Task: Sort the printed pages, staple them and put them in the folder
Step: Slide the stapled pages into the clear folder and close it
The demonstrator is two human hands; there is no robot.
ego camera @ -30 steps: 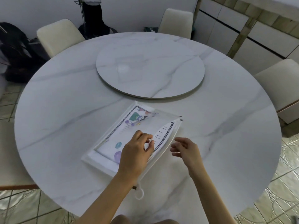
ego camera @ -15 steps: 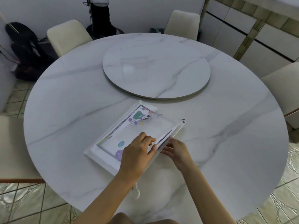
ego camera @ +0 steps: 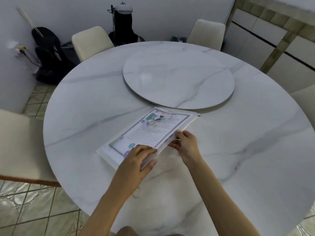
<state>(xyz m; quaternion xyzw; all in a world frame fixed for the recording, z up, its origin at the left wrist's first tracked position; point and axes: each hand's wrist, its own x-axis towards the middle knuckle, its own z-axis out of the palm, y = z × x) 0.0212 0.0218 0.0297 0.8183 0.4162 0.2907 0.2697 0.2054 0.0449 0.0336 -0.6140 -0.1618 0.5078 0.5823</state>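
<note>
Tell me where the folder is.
Head view: the folder lies on the table, just in front of the turntable; left hand and right hand hold its right edge.

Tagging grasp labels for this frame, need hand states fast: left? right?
Left hand: pinches the folder at its near corner.
Right hand: grips the folder's right edge.
</note>
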